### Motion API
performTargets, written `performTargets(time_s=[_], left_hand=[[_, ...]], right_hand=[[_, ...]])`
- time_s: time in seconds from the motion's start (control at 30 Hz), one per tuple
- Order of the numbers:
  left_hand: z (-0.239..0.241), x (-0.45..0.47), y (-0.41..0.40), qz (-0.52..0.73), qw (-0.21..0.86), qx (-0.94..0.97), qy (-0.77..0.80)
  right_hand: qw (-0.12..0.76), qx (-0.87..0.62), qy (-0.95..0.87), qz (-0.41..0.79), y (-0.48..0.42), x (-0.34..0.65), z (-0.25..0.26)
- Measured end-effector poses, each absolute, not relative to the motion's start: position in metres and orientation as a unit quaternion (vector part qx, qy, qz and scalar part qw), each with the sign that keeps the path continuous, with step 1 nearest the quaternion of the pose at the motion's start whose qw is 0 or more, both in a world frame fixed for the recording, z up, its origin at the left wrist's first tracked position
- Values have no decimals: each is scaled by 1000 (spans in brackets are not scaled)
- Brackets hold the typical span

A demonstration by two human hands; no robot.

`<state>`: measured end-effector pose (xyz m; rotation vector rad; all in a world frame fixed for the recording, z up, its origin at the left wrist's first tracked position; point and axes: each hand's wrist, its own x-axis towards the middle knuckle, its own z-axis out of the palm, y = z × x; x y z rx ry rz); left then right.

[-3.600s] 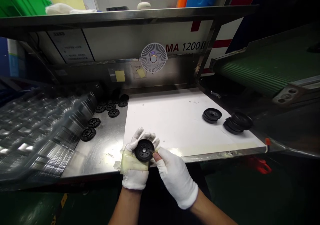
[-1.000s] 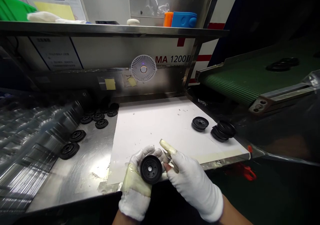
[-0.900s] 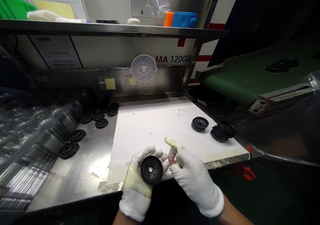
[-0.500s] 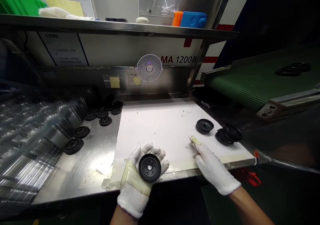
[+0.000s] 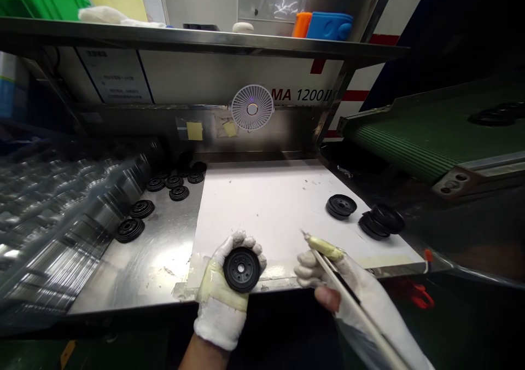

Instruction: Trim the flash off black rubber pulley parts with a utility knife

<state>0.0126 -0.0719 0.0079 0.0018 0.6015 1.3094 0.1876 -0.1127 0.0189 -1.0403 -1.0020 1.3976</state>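
Observation:
My left hand (image 5: 223,293), in a white glove with yellowed tape across the palm, is closed round a black round ribbed disc (image 5: 241,269) with a centre hole, held face up at the bench's front edge. My right hand (image 5: 348,288), also gloved, grips a thin pale stick-like tool (image 5: 328,256) with a taped tip that points up and left over the white sheet (image 5: 279,206). The two hands are apart, and the tool does not touch the disc.
One black disc (image 5: 341,206) and a small stack of them (image 5: 381,221) lie at the sheet's right. Several more discs (image 5: 172,186) sit on the steel bench at left beside clear plastic trays (image 5: 53,217). A small white fan (image 5: 252,107) hangs behind; a green conveyor (image 5: 430,134) slopes at right.
My right hand swung from beside the disc out to the right over the sheet, then came back toward me, the tool still in it. My left hand kept the disc.

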Motion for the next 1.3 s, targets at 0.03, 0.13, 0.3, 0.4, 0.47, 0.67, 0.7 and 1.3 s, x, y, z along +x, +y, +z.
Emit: performTargets(time_s=[0.03,0.13,0.3,0.4,0.47,0.67,0.7,1.3], left_hand=[[9,13,-74,602,748,10,279],[7,14,-78,614,737,28,281],[3,16,-87,666,693,85,264],[6,20,-93,688,671,101,258],[7,22,-96,701,653,125,259],[12,23,-99,690,640,131,312],[13,22,-99,679,647,122,324],[-2,23,-102,667,632,205,338]], right_hand=[[542,-429,-428,582,-115,181,17],[543,-416,-450,574,-121,163,11],[485,-382,-499,608,-119,147,13],[513,-368,-463,622,-117,138,14],[537,-365,-436,623,-117,132,12],[576,-401,-430,568,-115,122,2],[578,-409,-433,558,-114,122,1],[559,-475,-447,512,-110,116,-12]])
